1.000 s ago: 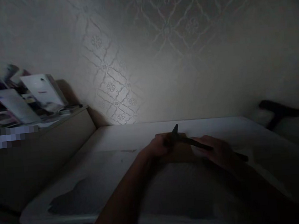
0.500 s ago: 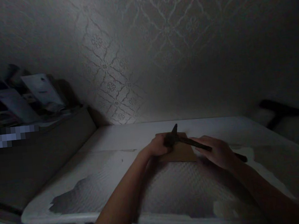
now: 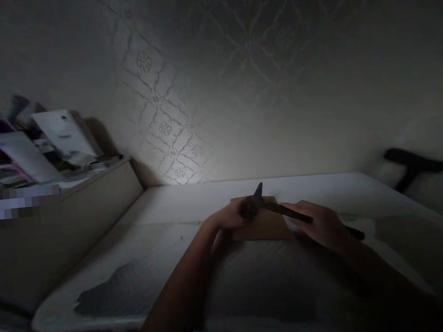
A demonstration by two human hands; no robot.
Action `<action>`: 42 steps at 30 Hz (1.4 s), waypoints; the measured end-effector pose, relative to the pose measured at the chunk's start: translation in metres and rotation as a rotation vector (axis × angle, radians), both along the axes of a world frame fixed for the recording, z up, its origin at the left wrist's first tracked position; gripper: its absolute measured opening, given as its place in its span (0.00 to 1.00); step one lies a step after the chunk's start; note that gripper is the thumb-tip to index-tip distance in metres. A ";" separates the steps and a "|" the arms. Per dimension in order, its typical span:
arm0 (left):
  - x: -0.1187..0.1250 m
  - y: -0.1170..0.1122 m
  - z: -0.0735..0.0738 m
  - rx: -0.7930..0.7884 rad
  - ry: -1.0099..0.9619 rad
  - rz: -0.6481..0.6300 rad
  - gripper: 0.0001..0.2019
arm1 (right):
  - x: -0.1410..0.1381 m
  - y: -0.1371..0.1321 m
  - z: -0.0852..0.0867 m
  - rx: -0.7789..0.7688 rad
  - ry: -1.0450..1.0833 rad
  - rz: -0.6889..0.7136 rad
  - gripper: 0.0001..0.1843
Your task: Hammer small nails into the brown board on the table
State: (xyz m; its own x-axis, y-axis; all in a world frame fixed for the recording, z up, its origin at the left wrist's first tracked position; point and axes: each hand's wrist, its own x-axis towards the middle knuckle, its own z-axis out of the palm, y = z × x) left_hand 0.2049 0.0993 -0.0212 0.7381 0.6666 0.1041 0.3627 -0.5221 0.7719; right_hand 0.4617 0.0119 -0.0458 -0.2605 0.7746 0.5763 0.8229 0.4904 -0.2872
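Note:
My right hand is closed round the dark handle of a hammer. The handle slants up to the left, and its end sticks out behind my palm. The hammer's head, with one pointed end upward, is over a flat brown board on the table. At the board's left side is my left hand, close against the hammer head. That head covers its fingertips, so I cannot see what they hold, if anything.
The white table has worn grey patches and reaches the patterned wall. To the left, a cabinet carries a white box and clutter. A black T-shaped object stands at the right edge.
My left wrist and forearm have shifted slightly. The hammer, board and right hand stay nearly where they were. Light has shifted: the wall's lower right is brighter, the table front darker.

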 end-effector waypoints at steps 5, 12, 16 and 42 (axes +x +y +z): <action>-0.007 0.003 -0.001 0.019 0.052 0.055 0.17 | -0.003 -0.002 0.003 0.023 0.007 -0.019 0.19; -0.007 0.002 -0.003 0.091 0.083 0.167 0.13 | -0.003 -0.003 0.003 0.025 0.005 -0.024 0.19; -0.005 -0.001 0.000 0.145 0.135 0.199 0.15 | -0.004 -0.001 0.002 0.016 0.012 -0.002 0.19; -0.002 -0.007 0.004 0.164 0.145 0.242 0.24 | -0.016 0.000 0.002 0.013 0.018 -0.003 0.21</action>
